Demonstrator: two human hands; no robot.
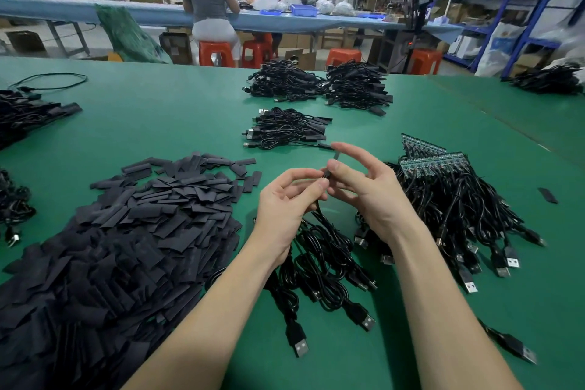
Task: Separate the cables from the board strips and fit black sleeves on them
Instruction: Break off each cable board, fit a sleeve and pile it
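Both hands meet above the green worktop [190,123]. The left hand [285,203] has its thumb and forefinger curled, pinching the end of a black USB cable [319,231] that hangs down into a loose bunch below the wrists. The right hand [364,184] pinches a black sleeve [336,156] at that same cable end, with its other fingers [351,152] spread and half straight. Left of the hands lies a large heap of black sleeves [142,231]. Right of the hands lie cables still joined to green board strips [433,158]. Beyond the hands sit 3 piles of sleeved cables [285,131]. No brand, label or writing can be read.
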